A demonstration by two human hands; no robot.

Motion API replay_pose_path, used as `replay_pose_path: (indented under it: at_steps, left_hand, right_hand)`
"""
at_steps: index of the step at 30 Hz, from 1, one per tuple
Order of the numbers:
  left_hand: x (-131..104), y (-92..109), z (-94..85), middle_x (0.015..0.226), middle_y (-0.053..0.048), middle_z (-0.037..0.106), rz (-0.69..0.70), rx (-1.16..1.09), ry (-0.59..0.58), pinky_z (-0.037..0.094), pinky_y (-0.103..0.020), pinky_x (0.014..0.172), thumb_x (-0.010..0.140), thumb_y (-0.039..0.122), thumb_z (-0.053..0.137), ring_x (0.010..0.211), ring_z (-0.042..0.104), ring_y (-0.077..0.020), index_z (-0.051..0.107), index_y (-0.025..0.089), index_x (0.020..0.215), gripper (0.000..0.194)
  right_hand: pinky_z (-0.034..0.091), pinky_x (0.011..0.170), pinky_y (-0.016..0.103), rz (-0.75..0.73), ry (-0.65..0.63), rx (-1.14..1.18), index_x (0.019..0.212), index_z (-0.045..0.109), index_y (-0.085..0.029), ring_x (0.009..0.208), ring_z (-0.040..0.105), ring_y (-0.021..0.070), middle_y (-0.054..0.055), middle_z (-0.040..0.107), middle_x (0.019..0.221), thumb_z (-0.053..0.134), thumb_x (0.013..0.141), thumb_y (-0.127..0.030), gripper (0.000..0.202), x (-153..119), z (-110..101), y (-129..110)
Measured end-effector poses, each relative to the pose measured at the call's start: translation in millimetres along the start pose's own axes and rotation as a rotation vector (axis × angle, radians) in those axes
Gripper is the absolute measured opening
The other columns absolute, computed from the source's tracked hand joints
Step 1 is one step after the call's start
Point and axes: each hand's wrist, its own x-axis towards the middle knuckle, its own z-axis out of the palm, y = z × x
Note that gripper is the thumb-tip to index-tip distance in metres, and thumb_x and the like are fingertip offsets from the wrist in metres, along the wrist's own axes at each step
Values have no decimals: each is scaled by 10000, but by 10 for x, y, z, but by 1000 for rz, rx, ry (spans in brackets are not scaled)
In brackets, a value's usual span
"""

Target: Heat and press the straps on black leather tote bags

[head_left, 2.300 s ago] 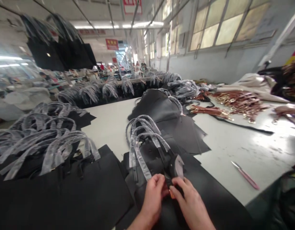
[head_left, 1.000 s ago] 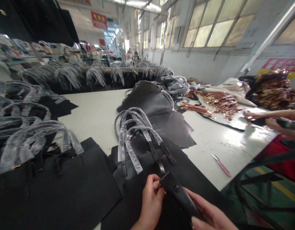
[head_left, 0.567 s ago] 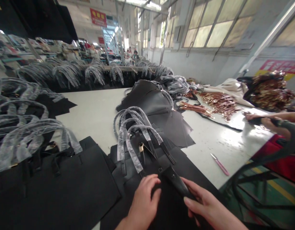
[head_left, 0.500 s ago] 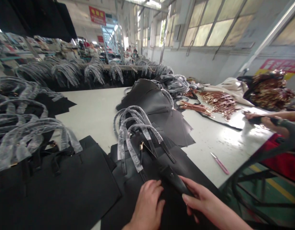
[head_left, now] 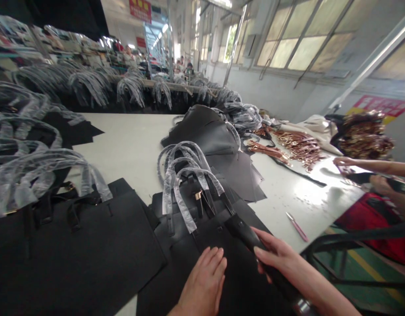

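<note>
A black handbag (head_left: pixel 209 259) lies flat in front of me, its handles (head_left: pixel 186 197) wrapped in clear plastic and a small gold clasp (head_left: pixel 198 195) near its top edge. My left hand (head_left: pixel 204 281) rests on the bag with fingers stretched out, holding nothing. To its right, my right hand (head_left: pixel 278 256) is closed around a dark strap-like black piece (head_left: pixel 244 232). Its far end is over the bag near the handle base, and a shiny metal fitting shows at its near end. How far the piece is joined to the bag I cannot tell.
More black bags (head_left: pixel 80 250) with wrapped handles lie left, and others (head_left: pixel 202 131) are fanned out ahead. A pink-handled cutter (head_left: pixel 297 227) lies on the white table (head_left: pixel 275 206). Brown straps (head_left: pixel 299 147) are heaped farther right, near a co-worker's hands (head_left: pixel 344 162). A dark metal frame (head_left: pixel 347 239) stands right.
My left hand has flattened out, its fingers extended. My right hand has shifted slightly right with the black piece, whose near-end metal fitting now shows. The co-worker's hands have moved apart.
</note>
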Motion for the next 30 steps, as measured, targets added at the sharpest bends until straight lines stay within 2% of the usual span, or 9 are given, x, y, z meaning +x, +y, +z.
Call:
replay_pose_path:
  at_steps: [3,6,12,16,21,27,30]
  left_hand:
    - [-16,-16,14,1287,-107,603,58,-33,-34,436,-401,1066,822,58,476,1205,548,-244,551,143,1226,419]
    - [-39,-27,48,1281,-117,607,104,-60,-90,411,-393,1083,825,75,486,1213,540,-251,554,129,1217,401]
    - [-97,-44,172,1286,-127,600,133,-125,-99,323,-349,1136,875,185,517,1235,521,-232,541,128,1220,351]
    - [-83,-23,161,1276,-130,602,134,-159,-108,285,-341,1151,877,190,523,1225,525,-229,539,127,1214,343]
    - [-42,2,92,1202,-117,632,119,-190,-141,330,-353,1120,865,162,515,1192,539,-237,576,146,1131,273]
    - [-28,15,65,1153,-121,646,111,-195,-160,370,-336,1074,881,168,498,1151,552,-236,605,137,1070,219]
    - [-25,22,74,1149,-119,651,101,-185,-162,388,-328,1049,865,145,500,1136,560,-234,600,138,1104,259]
  right_hand:
    - [454,435,184,64,-80,9,1409,422,-226,563,560,94,-11,588,802,684,799,-402,687,-100,4,94]
    - [458,444,182,61,-135,0,1409,434,-214,566,550,94,-3,597,796,678,804,-395,677,-93,96,116]
    - [461,453,178,51,-209,-63,1407,446,-210,569,535,90,17,622,841,673,798,-382,672,-54,270,-16]
    - [457,454,179,63,-259,-117,1386,475,-186,563,530,91,8,617,807,670,790,-378,655,15,429,-139]
    - [447,472,180,59,-301,-131,1352,511,-193,595,533,103,-16,591,766,677,787,-369,614,154,604,-273]
    - [452,479,191,118,-363,-187,1364,491,-206,589,541,111,-13,608,757,633,824,-364,581,104,568,-333]
    - [463,497,214,97,-334,-234,1351,509,-207,615,560,129,-4,630,790,632,813,-347,569,170,647,-313]
